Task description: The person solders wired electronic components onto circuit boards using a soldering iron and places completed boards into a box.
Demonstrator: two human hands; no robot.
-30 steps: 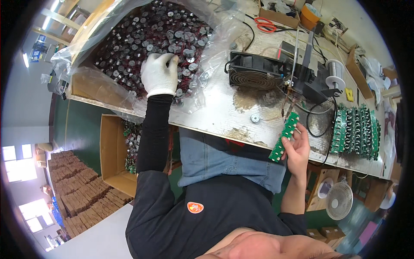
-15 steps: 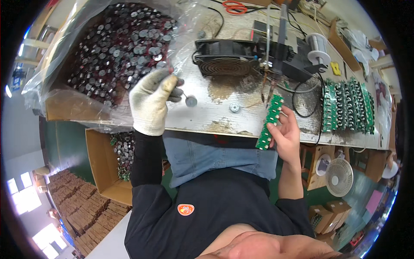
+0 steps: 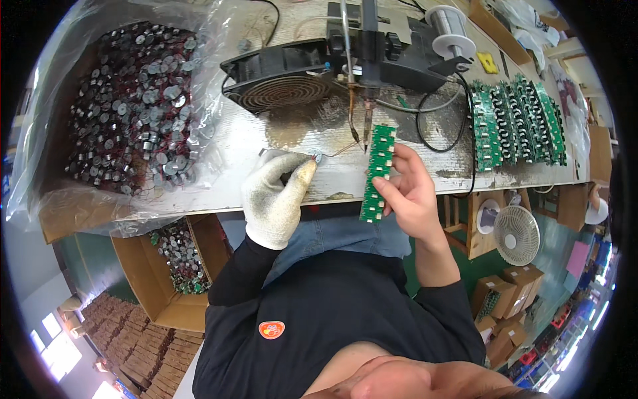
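Observation:
My left hand [image 3: 276, 196], in a white work glove, is closed with thumb and finger pinching a small round motor [image 3: 318, 157] just above the table. A thin wire [image 3: 342, 150] runs from that motor toward the tip of the soldering iron [image 3: 367, 123]. My bare right hand [image 3: 411, 193] grips a long green circuit board [image 3: 377, 176] with small white parts along its edges. The board stands nearly upright in view, its upper end beside the iron tip. Whether the wire touches the board or the iron, I cannot tell.
A plastic-lined box [image 3: 50, 219] full of small motors stands at left. Behind my hands are a black fan [image 3: 279, 83] and a solder wire spool [image 3: 450, 30]. Rows of green boards [image 3: 518, 126] lie at right. Below the table edge sits an open carton [image 3: 143, 286].
My left hand has moved right, away from the motor box, to the motor with the wire near the iron. The board remains in my right hand; the whole view has shifted.

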